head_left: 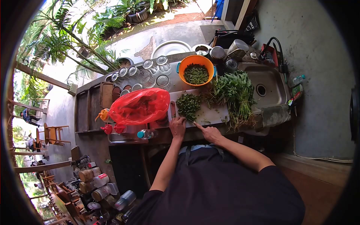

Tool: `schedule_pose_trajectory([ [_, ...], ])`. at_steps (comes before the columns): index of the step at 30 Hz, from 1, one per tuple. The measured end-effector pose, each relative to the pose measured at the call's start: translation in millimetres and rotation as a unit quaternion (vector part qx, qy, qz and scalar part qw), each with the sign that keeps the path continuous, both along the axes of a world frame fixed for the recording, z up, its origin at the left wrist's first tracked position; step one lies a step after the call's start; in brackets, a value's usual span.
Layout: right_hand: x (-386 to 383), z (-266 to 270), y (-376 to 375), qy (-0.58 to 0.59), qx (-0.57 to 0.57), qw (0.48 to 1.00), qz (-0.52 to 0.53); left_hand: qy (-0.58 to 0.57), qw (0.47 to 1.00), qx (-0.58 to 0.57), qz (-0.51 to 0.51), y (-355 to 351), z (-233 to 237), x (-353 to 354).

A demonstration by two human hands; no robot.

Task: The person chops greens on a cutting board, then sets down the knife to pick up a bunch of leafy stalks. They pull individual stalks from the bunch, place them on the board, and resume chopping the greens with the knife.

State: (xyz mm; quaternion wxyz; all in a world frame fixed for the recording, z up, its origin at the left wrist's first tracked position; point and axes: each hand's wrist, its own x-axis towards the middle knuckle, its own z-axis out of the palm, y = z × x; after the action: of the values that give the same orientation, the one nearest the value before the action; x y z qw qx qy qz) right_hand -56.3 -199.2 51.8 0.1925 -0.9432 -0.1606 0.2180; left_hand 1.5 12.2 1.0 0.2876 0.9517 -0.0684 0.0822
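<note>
L hand (177,127): fingers bent and bunched at near edge of chopped greens (188,105) (grip on any stems: can't tell). R hand (211,135): closed round handle of knife (191,120), index finger extended fwd. Chopped greens lie on white board (213,114), L of uncut bundle (236,93). Caution: L fingertips are close to blade; a slip or straightened finger could cause a cut. Pile could spill if pushed past board edge. Qty: 2 hands, 1 knife, 1 board, 1 chopped pile, 1 uncut bundle, 1 orange basin (193,59), 1 red bag (140,107).
</note>
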Motion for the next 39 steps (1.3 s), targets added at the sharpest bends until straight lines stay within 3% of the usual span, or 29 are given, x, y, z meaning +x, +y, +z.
schedule_pose_trajectory([
  [17, 14, 38, 20, 0.042, -0.016, 0.999, -0.003, -0.026, 1.000, -0.010, -0.004, 0, 2, -5],
  [30, 11, 11, 18, 0.065, -0.009, 0.998, -0.015, -0.027, 0.999, -0.037, 0.007, 0, 2, -4],
  [39, 6, -11, 23, 0.007, 0.022, 0.999, -0.037, -0.044, 0.998, -0.023, -0.032, 2, 8, -8],
])
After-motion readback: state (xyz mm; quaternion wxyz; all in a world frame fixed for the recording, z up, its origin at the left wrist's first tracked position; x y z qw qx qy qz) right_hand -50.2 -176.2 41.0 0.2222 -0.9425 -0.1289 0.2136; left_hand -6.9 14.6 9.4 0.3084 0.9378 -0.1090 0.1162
